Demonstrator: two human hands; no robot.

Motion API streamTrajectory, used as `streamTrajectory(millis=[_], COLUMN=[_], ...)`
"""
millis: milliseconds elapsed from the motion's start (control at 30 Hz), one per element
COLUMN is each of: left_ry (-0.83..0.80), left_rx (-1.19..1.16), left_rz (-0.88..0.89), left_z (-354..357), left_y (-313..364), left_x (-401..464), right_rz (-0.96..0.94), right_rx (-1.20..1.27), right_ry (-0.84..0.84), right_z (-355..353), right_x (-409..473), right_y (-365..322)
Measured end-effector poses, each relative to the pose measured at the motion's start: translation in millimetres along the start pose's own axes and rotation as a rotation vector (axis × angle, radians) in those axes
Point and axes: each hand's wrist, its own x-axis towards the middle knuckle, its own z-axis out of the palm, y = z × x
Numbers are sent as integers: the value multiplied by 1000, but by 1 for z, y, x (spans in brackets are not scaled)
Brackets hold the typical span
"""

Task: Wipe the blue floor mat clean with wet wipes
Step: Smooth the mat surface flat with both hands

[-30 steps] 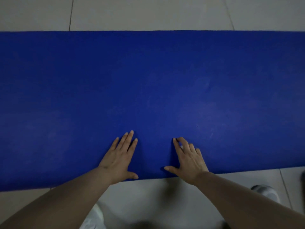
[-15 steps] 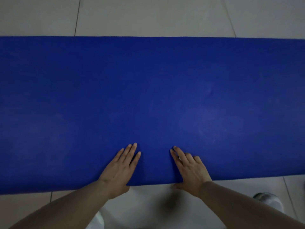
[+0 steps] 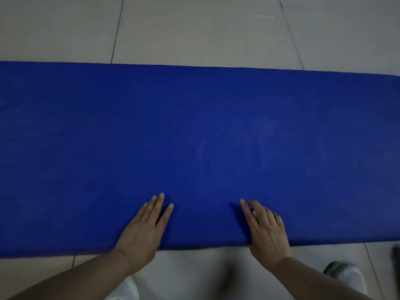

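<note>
Fingers straight, left hand (image 3: 141,231) and right hand (image 3: 267,233) press flat on the blue mat's (image 3: 194,137) near edge.

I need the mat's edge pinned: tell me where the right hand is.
In the head view the right hand lies flat on the near edge of the blue mat, right of centre, beside the left hand.

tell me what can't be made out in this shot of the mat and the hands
- Mat ends: cut off by the left and right edges of the head view.
- Wet wipes: none in view, so where they are cannot be told.
- Left hand and right hand thumbs: hidden at the mat's near edge.
- Shoe: blurred and partly behind the right forearm.
- Dirt on the mat: too dim to judge.
</note>
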Motion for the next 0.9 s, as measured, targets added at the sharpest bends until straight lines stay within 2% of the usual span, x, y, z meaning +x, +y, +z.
streamTrajectory(millis=[100, 400, 600, 733, 900], left_ry=[75, -82, -128, -99, -61], left_rx=[4, -12, -159, -187, -163], left_rz=[-109, -215, -221, -225, -240], left_z=[-2, -47, -118, -163, -214], left_y=[-11, -37, -42, -54, -53], left_x=[-8, -31, -30, -30, -33], right_rz=[77, 103, -6, 16, 108], right_rx=[55, -36, 18, -24, -9], right_ry=[30, -48, -81, -16, -61], right_z=[-5, -65, -129, -178, -226], right_x=[-4, 0, 16, 18, 20], right_y=[2, 13, 16, 21, 20])
